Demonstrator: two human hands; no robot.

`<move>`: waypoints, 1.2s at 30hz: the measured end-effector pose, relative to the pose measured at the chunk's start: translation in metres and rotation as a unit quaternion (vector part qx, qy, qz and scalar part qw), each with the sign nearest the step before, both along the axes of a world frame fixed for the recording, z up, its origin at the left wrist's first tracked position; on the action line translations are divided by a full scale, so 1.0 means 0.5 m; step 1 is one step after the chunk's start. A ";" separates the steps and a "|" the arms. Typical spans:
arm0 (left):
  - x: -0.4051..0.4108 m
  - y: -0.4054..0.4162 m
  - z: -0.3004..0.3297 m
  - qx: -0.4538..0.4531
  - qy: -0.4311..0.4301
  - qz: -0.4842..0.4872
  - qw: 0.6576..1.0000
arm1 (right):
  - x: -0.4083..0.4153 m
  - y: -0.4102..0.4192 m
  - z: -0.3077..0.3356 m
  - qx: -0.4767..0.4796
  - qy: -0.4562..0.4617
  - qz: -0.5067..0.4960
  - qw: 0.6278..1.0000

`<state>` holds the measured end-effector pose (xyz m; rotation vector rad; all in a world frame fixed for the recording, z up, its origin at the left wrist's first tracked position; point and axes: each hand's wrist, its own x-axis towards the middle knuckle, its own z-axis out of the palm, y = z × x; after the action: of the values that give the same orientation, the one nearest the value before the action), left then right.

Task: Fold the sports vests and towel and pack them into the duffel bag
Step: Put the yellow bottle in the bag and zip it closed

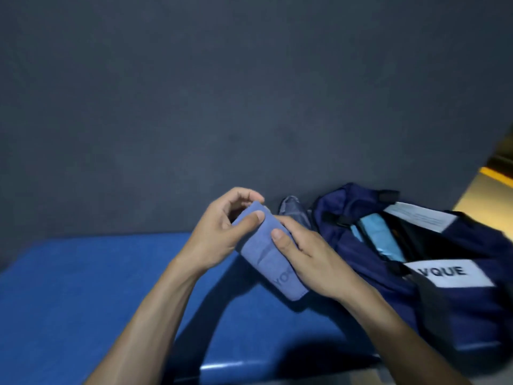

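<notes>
A folded blue towel [270, 252], narrow and thick with faint lettering near its lower end, is held above the blue bench [83, 287]. My left hand [222, 232] pinches its upper end between thumb and curled fingers. My right hand [302, 255] grips its right side, thumb on top. To the right lies the navy duffel bag [369, 262], unzipped, with light blue folded cloth [384, 240] inside its opening. White labels lie on the bag, one reading "VQUE" [455, 272].
A dark grey wall [222, 93] rises right behind the bench. A small grey fabric piece [293, 208] sticks up between the towel and the bag. The bench's front edge [263, 365] runs along the bottom; a yellowish floor [488, 195] shows at far right.
</notes>
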<state>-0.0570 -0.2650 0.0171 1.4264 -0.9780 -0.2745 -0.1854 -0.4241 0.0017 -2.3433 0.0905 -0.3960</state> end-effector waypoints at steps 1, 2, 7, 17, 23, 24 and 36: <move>-0.015 -0.031 0.007 -0.009 -0.005 -0.009 1.000 | -0.024 -0.024 0.011 0.006 -0.002 -0.015 1.000; -0.031 -0.064 0.014 -0.015 -0.012 -0.021 1.000 | -0.049 -0.048 0.021 0.016 -0.005 -0.024 1.000; -0.102 -0.247 0.046 0.017 -0.092 -0.096 0.991 | -0.172 -0.193 0.054 0.136 0.036 -0.071 0.987; -0.147 -0.558 -0.006 0.169 -0.365 -0.158 0.902 | -0.328 -0.547 0.104 0.193 0.231 -0.413 0.860; -0.180 -0.665 -0.054 0.291 -0.408 -0.133 0.855 | -0.291 -0.630 0.043 0.099 0.389 -0.379 0.834; -0.178 -0.667 -0.067 0.302 -0.416 -0.120 0.850 | -0.290 -0.640 0.039 0.058 0.408 -0.380 0.828; -0.175 -0.675 -0.114 0.330 -0.341 -0.148 0.868 | -0.248 -0.634 -0.007 -0.187 0.482 -0.305 0.800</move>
<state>-0.1443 -0.6024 -0.0400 2.0609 -1.8124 -0.3588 -0.3095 -0.7410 -0.0020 -2.6128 1.3841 0.5960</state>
